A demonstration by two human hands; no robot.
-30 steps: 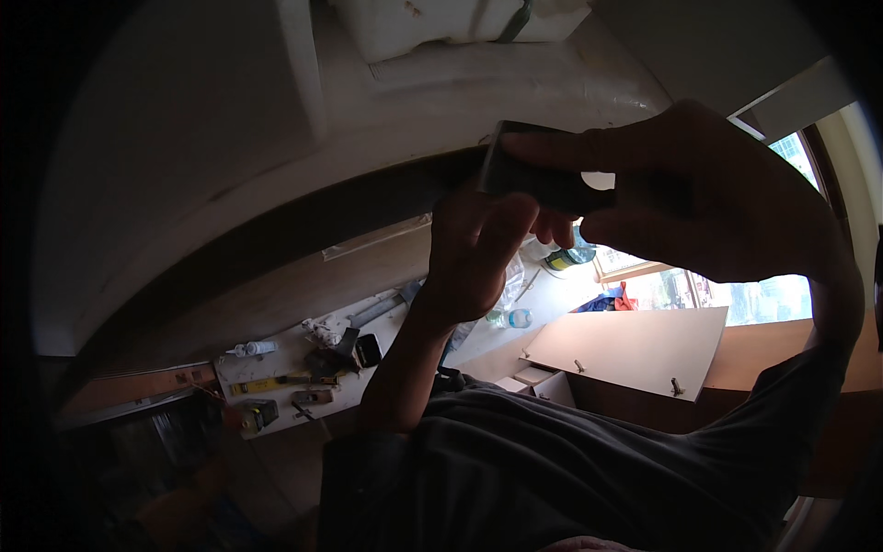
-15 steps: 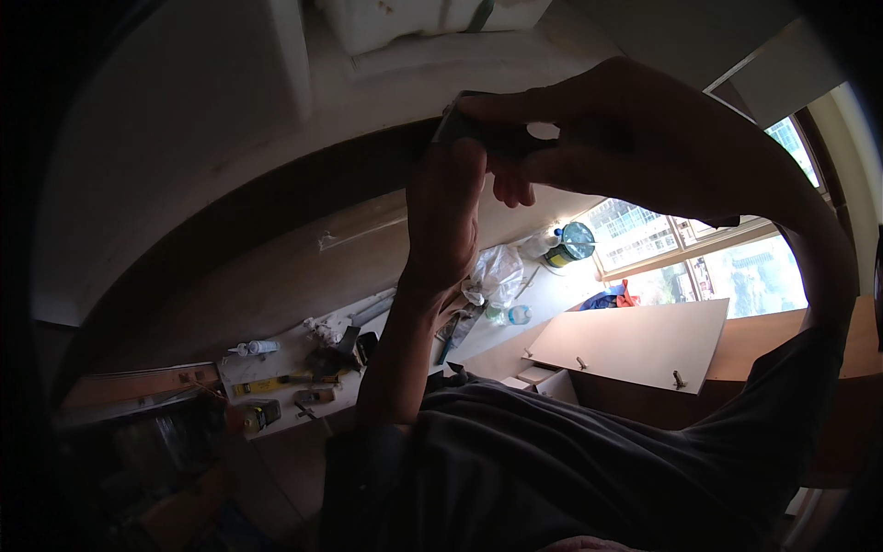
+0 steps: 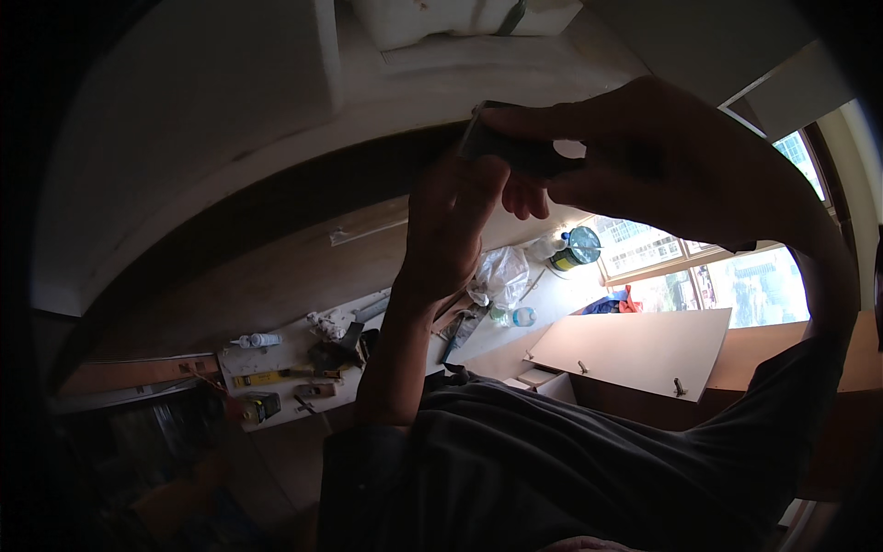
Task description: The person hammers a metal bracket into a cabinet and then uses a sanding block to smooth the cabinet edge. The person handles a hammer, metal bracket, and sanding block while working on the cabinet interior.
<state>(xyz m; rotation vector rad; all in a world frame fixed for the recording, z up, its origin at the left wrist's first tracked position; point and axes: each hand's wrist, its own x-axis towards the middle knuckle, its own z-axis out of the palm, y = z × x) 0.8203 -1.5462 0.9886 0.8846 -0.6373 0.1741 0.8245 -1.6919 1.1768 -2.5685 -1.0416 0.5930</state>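
Note:
Up high, in shadow, my two hands meet at a dark flat scraper point(image 3: 517, 150) with a wide straight end. My right hand point(image 3: 658, 161) grips it from the right, thumb along its upper side and several fingertips showing below. My left hand point(image 3: 448, 230) is raised from below, its thumb pressed to the scraper's lower side near the wide end; its other fingers are mostly hidden. Behind the wide end runs a long dark curved edge point(image 3: 303, 189) under a pale surface point(image 3: 248, 101). Whether the scraper touches that edge, I cannot tell.
Below, a white worktop point(image 3: 478, 340) carries a crumpled plastic bag point(image 3: 501, 276), a large water bottle point(image 3: 581, 245), a sealant tube point(image 3: 258, 340), a yellow tool point(image 3: 262, 378) and other loose tools. A pale cabinet door point(image 3: 635, 350) with hinges lies near the windows point(image 3: 750, 285).
In the picture, both hands and the scraper sit slightly farther right and lower, and the surroundings have shifted similarly. The grip looks the same.

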